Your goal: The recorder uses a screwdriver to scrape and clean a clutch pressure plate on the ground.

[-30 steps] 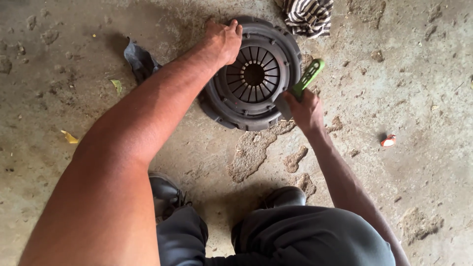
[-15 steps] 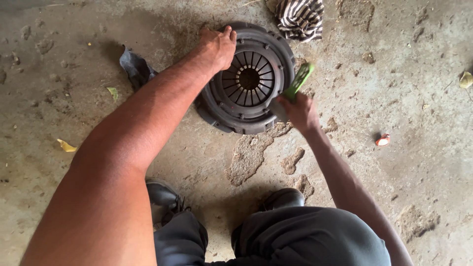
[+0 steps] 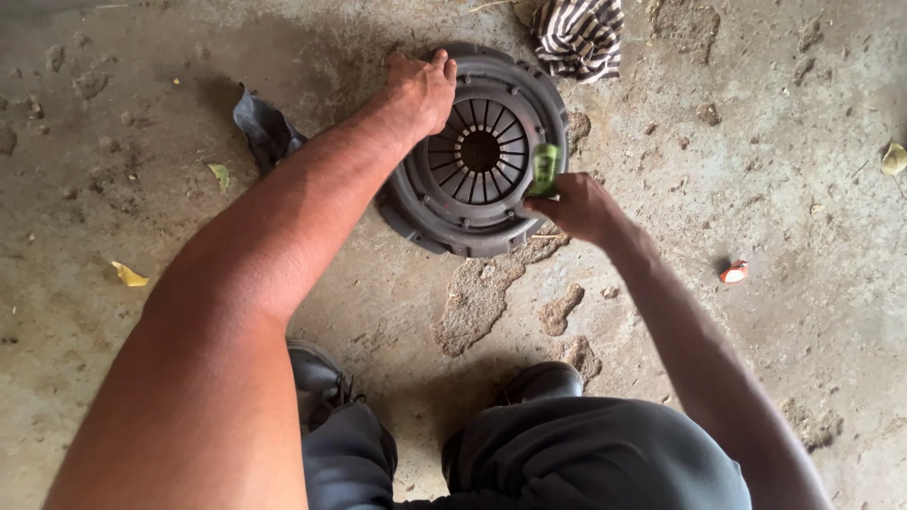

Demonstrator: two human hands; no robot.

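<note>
Clutch pressure plate (image 3: 477,156) on concrete floor (image 3: 756,142), left hand (image 3: 422,90) pressing rim, right hand (image 3: 578,206) gripping green tool (image 3: 545,169)

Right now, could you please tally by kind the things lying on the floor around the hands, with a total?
Round metal clutch cover, under left hand: 1
Green-handled tool, in right hand: 1
Cloths, one dark, one striped: 2
Small red scrap: 1
Total: 5

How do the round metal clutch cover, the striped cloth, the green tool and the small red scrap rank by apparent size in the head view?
1. round metal clutch cover
2. striped cloth, partly cut off by the frame
3. green tool, partly hidden in the right hand
4. small red scrap
</note>
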